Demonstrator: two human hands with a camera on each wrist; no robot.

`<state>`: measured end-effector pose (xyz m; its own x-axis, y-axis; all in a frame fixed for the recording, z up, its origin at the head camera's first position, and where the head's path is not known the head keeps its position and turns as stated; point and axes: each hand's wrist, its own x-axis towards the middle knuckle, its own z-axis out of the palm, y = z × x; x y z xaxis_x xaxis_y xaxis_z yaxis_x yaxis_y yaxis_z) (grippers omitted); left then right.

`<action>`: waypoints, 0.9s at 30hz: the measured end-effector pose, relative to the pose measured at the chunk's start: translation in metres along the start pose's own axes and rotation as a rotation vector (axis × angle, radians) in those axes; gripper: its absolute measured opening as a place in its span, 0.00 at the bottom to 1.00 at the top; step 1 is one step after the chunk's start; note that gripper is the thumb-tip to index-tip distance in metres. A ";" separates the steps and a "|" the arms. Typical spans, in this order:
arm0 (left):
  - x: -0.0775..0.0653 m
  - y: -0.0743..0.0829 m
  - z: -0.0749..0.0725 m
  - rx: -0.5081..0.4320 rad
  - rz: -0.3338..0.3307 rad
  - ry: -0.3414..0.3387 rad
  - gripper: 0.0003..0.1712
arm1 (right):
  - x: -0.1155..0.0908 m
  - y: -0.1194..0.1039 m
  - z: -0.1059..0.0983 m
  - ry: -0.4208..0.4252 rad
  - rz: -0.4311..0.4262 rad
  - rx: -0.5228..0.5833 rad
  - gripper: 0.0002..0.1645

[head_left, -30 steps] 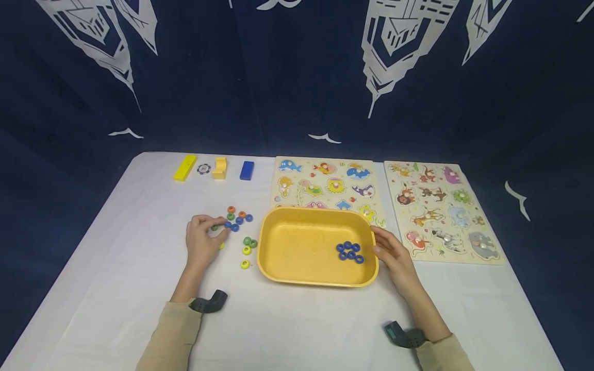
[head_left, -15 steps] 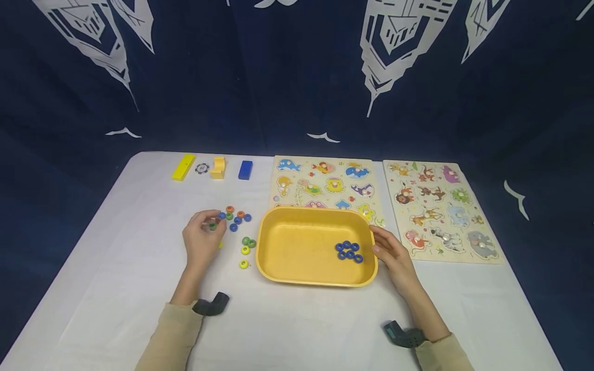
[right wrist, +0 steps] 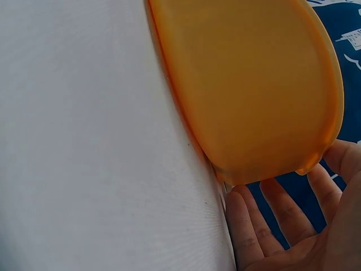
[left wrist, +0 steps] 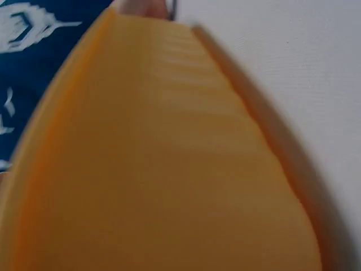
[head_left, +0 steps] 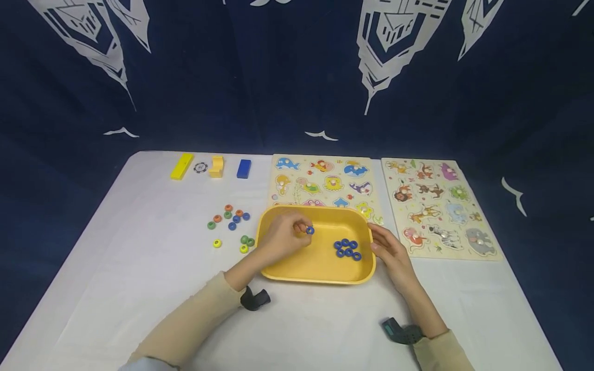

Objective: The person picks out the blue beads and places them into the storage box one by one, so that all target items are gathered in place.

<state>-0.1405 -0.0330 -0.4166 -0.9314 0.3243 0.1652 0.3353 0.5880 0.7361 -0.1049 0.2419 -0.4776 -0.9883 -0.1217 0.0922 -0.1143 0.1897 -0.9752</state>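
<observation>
In the head view my left hand (head_left: pixel 282 238) reaches over the yellow tray (head_left: pixel 297 273) from its left side. Thumb and fingers pinch a small blue ring bead (head_left: pixel 310 230) above the tray floor. Several more blue beads (head_left: pixel 345 245) lie grouped in the tray's right half. My right hand (head_left: pixel 391 253) holds the tray's right end, its thumb and fingertips at the rim. Up close in the right wrist view, its fingers (right wrist: pixel 287 209) spread along the tray's end wall. The tray's side wall (left wrist: pixel 169 141) fills most of the left wrist view, and the pinching fingers are hidden there.
Loose orange, green, yellow and blue beads (head_left: pixel 232 226) lie left of the tray. Behind them stand a yellow block (head_left: pixel 182 166), a round chip (head_left: pixel 200 167), a notched block (head_left: pixel 216 167) and a blue block (head_left: pixel 243 169). Two animal puzzle boards (head_left: pixel 301 178) lie behind and right.
My left hand has lifted a blue bead from the loose group and carried it right, over the tray. The right hand stays at the tray's right end.
</observation>
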 end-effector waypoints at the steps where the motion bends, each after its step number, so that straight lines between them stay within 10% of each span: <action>1: 0.003 0.001 0.006 0.025 -0.007 -0.041 0.10 | 0.000 0.000 0.000 -0.001 0.004 0.001 0.25; 16: 0.019 0.011 0.056 0.197 -0.041 -0.306 0.13 | 0.000 -0.005 0.001 0.010 0.014 -0.010 0.25; 21: 0.009 0.018 0.044 0.080 -0.016 -0.244 0.18 | 0.000 -0.002 0.001 0.007 0.008 -0.020 0.25; 27: -0.014 0.023 0.013 -0.075 0.108 0.021 0.12 | 0.000 -0.001 0.001 0.007 0.007 -0.032 0.25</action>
<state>-0.1175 -0.0146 -0.4102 -0.8936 0.3667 0.2589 0.4228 0.4937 0.7599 -0.1049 0.2408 -0.4763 -0.9898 -0.1131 0.0871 -0.1105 0.2214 -0.9689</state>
